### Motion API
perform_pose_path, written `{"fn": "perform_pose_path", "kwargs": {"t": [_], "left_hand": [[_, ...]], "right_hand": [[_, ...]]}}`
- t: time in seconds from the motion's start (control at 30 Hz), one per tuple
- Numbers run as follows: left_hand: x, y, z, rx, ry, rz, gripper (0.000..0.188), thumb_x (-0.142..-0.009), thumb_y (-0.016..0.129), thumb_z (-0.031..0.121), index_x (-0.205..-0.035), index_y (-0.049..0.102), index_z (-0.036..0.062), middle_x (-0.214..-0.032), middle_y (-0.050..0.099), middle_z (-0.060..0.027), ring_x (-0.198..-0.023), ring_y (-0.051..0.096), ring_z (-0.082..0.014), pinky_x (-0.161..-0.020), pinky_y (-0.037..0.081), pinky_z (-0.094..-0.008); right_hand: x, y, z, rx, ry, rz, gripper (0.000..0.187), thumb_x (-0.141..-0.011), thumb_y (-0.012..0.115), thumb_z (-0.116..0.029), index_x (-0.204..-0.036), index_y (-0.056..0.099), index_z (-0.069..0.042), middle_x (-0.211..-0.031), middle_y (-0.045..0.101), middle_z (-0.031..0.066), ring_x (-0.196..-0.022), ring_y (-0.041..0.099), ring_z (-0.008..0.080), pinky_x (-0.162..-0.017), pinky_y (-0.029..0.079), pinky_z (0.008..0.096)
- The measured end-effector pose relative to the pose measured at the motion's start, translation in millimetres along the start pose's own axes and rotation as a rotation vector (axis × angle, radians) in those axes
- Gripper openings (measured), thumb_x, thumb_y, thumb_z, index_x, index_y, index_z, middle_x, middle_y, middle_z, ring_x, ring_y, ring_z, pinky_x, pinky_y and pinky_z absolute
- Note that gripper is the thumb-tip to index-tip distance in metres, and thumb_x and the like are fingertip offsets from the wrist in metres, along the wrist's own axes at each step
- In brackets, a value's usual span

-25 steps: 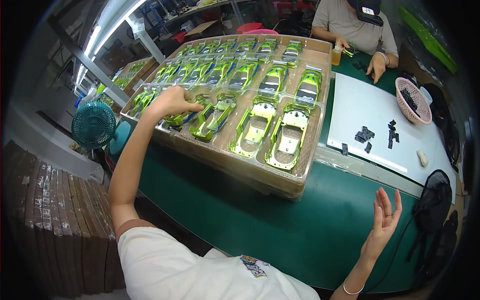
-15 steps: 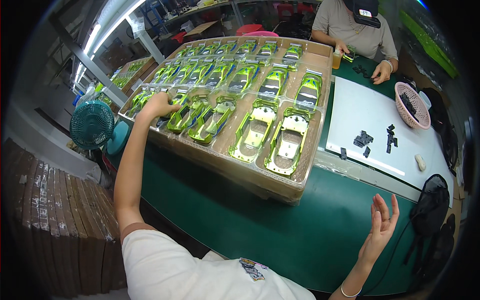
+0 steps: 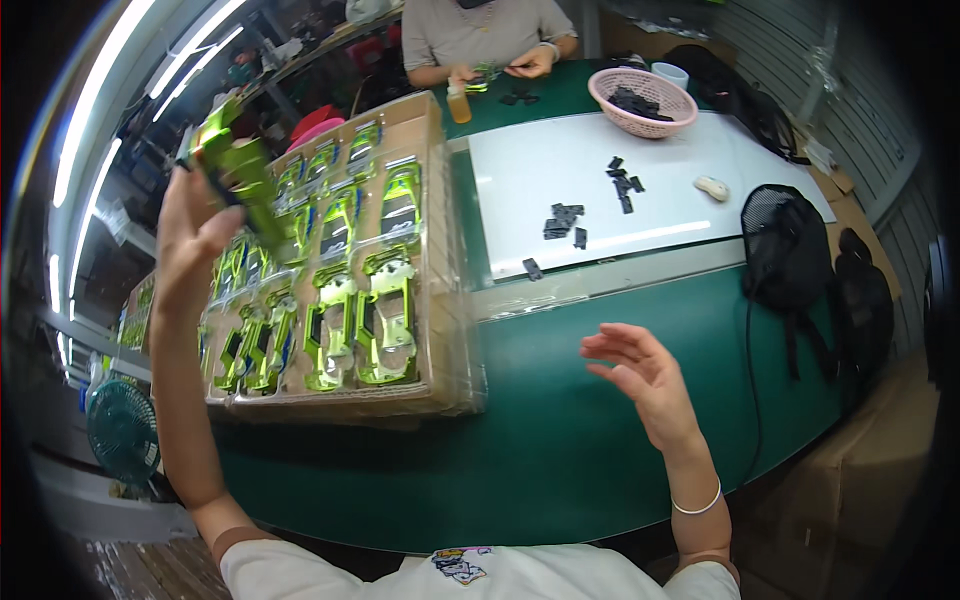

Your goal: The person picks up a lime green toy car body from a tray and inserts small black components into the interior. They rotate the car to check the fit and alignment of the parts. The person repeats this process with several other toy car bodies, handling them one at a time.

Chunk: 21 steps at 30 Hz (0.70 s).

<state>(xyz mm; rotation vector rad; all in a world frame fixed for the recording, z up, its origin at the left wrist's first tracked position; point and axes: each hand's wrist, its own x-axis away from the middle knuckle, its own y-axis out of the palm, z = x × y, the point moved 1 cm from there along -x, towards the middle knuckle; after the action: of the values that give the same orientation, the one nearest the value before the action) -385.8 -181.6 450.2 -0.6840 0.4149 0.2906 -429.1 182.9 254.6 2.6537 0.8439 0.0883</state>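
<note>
My left hand point(image 3: 190, 225) is raised over the left side of a cardboard tray and grips a bright green toy car body shell point(image 3: 245, 175), slightly blurred by motion. Rows of similar green car shells point(image 3: 388, 318) lie in the clear-lined compartments of the tray point(image 3: 440, 370). Some lie with their hollow undersides up, others with their painted tops showing. My right hand point(image 3: 640, 375) hovers above the green tabletop point(image 3: 560, 430), to the right of the tray. Its fingers are apart and hold nothing.
Small black parts point(image 3: 563, 220) lie on a white board point(image 3: 500, 190); more fill a pink basket point(image 3: 642, 105). A co-worker point(image 3: 490, 40) handles a green piece across the table beside an amber bottle point(image 3: 458, 103). A black mesh bag point(image 3: 790, 245) sits right, a teal fan point(image 3: 122, 428) left.
My left hand has lifted a green car shell up out of the tray. The view has swung to the right. My right hand stays open above the table.
</note>
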Motion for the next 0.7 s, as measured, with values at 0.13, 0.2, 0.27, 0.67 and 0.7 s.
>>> {"fn": "perform_pose_path", "kwargs": {"t": [0.13,0.2,0.27,0.67,0.7], "left_hand": [[-25,152,35,0.59,0.234,-0.422,0.062,-0.063,0.071,0.001,-0.118,0.042,0.0019,-0.112,0.049,-0.0068,-0.103,0.05,-0.0138,-0.094,0.038,-0.0327],[-15,215,49,0.662,0.255,-0.438,0.059,-0.062,0.072,0.001,-0.111,0.039,0.0019,-0.101,0.053,-0.0068,-0.098,0.053,-0.0134,-0.089,0.041,-0.0308],[-5,261,62,0.675,0.291,-0.455,0.059,-0.062,0.073,0.004,-0.109,0.037,0.002,-0.096,0.055,-0.0074,-0.094,0.055,-0.0142,-0.084,0.043,-0.0303],[-103,380,-35,-0.341,0.414,-0.723,0.018,-0.079,0.061,0.017,-0.085,0.064,0.0008,-0.08,0.064,-0.0143,-0.073,0.063,-0.0278,-0.07,0.049,-0.0367],[-116,385,-49,-0.465,0.251,-0.684,0.025,-0.079,0.062,0.027,-0.078,0.065,0.0013,-0.069,0.064,-0.0148,-0.066,0.062,-0.0287,-0.066,0.049,-0.0382]], "right_hand": [[-1,5,1,-0.255,0.1,-0.223,0.085,-0.074,0.071,-0.033,-0.138,0.022,-0.005,-0.135,0.035,0.0189,-0.124,0.039,0.0298,-0.101,0.034,0.042],[0,11,1,-0.413,-0.012,-0.216,0.09,-0.071,0.072,-0.04,-0.139,0.023,-0.007,-0.138,0.032,0.0169,-0.126,0.034,0.0302,-0.104,0.029,0.0431],[2,10,-2,-0.455,-0.189,-0.134,0.089,-0.073,0.066,-0.052,-0.139,0.024,-0.011,-0.142,0.027,0.0112,-0.131,0.026,0.0278,-0.107,0.022,0.0443],[17,-61,-33,-0.477,-0.759,0.761,0.053,-0.085,0.061,-0.021,-0.129,0.035,-0.007,-0.125,0.044,0.0088,-0.115,0.044,0.0193,-0.101,0.033,0.0352],[16,-57,-32,-0.447,-0.714,0.75,0.054,-0.085,0.061,-0.018,-0.13,0.034,-0.006,-0.125,0.044,0.0086,-0.115,0.044,0.0186,-0.1,0.034,0.0346]]}}
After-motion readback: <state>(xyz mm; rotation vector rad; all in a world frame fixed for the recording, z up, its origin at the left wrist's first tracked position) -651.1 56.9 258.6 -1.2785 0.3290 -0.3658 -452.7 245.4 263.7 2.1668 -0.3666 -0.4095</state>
